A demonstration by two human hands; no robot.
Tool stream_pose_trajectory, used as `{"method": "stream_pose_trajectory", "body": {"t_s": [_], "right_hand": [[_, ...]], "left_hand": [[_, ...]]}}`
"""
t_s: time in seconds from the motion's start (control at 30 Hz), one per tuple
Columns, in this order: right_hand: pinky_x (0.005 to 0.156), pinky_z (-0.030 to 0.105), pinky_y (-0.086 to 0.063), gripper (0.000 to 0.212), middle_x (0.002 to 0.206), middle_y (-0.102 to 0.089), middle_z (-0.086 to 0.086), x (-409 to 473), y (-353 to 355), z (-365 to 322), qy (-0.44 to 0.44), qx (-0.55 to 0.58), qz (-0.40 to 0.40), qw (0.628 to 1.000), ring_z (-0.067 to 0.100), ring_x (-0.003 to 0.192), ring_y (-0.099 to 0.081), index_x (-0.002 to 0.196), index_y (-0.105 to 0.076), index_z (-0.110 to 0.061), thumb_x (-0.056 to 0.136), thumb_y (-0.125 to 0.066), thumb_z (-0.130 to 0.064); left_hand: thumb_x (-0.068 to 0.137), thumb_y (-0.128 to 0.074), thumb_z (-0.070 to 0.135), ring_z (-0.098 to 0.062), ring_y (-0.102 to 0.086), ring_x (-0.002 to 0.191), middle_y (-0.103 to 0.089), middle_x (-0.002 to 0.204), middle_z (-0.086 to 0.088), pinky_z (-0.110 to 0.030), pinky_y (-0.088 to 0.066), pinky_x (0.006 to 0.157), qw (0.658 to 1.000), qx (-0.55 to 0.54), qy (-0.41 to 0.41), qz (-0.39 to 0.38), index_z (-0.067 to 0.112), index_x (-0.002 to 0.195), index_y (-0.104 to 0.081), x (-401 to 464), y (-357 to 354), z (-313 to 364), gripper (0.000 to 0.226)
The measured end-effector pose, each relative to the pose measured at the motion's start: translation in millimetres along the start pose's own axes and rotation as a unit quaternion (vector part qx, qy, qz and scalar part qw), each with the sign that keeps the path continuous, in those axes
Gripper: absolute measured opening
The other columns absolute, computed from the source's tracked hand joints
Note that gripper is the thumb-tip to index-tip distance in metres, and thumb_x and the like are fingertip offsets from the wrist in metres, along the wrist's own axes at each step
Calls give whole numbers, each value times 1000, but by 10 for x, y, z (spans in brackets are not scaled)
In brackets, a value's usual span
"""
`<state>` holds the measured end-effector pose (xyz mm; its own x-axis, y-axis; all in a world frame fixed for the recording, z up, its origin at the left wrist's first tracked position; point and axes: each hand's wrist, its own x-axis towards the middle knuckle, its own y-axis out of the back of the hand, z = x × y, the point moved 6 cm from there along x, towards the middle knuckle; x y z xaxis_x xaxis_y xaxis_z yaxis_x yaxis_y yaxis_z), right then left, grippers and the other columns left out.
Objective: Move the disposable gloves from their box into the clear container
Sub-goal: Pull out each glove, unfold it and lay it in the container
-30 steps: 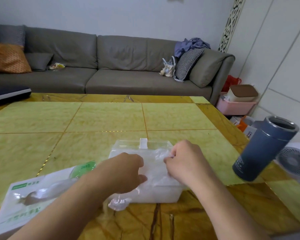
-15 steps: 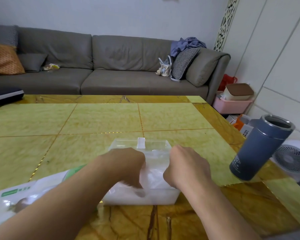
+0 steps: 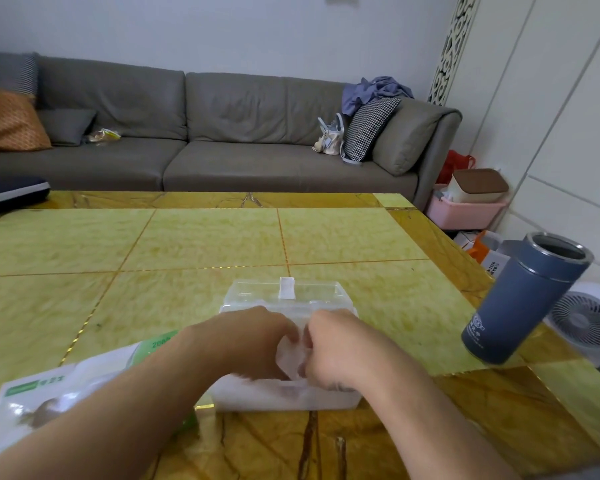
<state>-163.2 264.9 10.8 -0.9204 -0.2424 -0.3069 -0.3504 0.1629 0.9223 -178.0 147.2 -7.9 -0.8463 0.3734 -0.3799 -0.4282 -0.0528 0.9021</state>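
Nearest the camera, two bare forearms are seen reaching forward over the brown marbled edge of the table (image 3: 326,452). The left hand (image 3: 246,342) and the right hand (image 3: 336,348) are brought close together over the clear container (image 3: 284,398), knuckles up and fingers curled downward. A bunched wad of thin translucent disposable gloves (image 3: 291,358) is pinched between them, and it is held down into the open top of the container; how far the fingertips reach inside cannot be told, as they are hidden by the backs of the hands. More of the pale plastic is visible through the container's near wall. The container's hinged lid (image 3: 286,292) is stood open behind the hands, with a small clasp at the middle of its edge. To the left, partly covered by the left forearm, the white and green glove box (image 3: 49,400) is laid flat on the table, just beside the container. To the right, near the table's edge, a dark blue tumbler (image 3: 523,299) with a metal rim is stood without a lid. Beyond it, on the floor, a white fan (image 3: 589,320) is partly seen. Farther back, a grey sofa (image 3: 222,133) is set against the wall, with an orange cushion (image 3: 7,121) at its left end and a checked cushion (image 3: 368,128) at its right.
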Motion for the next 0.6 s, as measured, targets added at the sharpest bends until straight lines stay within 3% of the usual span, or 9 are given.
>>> {"method": "stream_pose_trajectory", "body": {"t_s": [0.1,0.17,0.23,0.3,0.37,0.5,0.6], "right_hand": [[53,27,-44,22,88,-62,4,74,2,56,-29,-29,-38,998,22,67,-62,109,-72,-12,86,-73,-12],[62,30,-51,16,86,-57,4,116,-13,47,-47,-59,-82,994,21,65,-58,93,-67,-12,87,-80,-20],[75,34,-58,29,89,-57,5,145,-28,32,-60,-88,-123,987,23,72,-62,87,-62,-11,87,-85,-30],[86,39,-61,37,94,-60,5,150,-31,6,-59,-125,-151,979,27,86,-68,101,-65,-10,87,-86,-37],[82,38,-59,38,90,-60,5,150,-22,-10,-58,-144,-167,974,27,82,-66,101,-64,-11,87,-84,-39],[74,36,-52,33,82,-55,4,193,-55,-30,-47,-155,-177,971,23,69,-57,79,-50,-11,94,-76,-27],[73,36,-53,28,83,-56,4,194,-65,-48,-42,-148,-174,973,22,67,-57,87,-57,-8,93,-77,-26]], "left_hand": [[88,-76,40,-12,-63,91,-67,117,12,-27,-54,77,999,16,12,-48,45,145,-48,-43,10,-48,64],[91,-76,25,-15,-66,101,-62,133,9,-23,-49,75,994,51,29,-88,41,158,-31,-55,25,-61,83],[91,-76,16,-20,-62,121,-54,147,6,-24,-46,80,988,89,57,-117,42,162,-20,-75,39,-53,94],[92,-73,11,-22,-59,126,-51,151,5,-28,-48,89,983,108,75,-130,47,162,-11,-69,13,-48,99],[92,-70,9,-24,-62,116,-57,143,3,-34,-53,94,977,138,76,-141,50,161,-6,-54,-41,-23,102],[89,-68,5,-22,-56,77,-58,99,0,-36,-48,70,979,148,68,-121,43,157,-9,-12,-93,-15,97],[89,-66,5,-15,-49,64,-49,86,6,-28,-41,56,986,134,36,-89,37,154,-23,-68,-37,-13,85]]}}
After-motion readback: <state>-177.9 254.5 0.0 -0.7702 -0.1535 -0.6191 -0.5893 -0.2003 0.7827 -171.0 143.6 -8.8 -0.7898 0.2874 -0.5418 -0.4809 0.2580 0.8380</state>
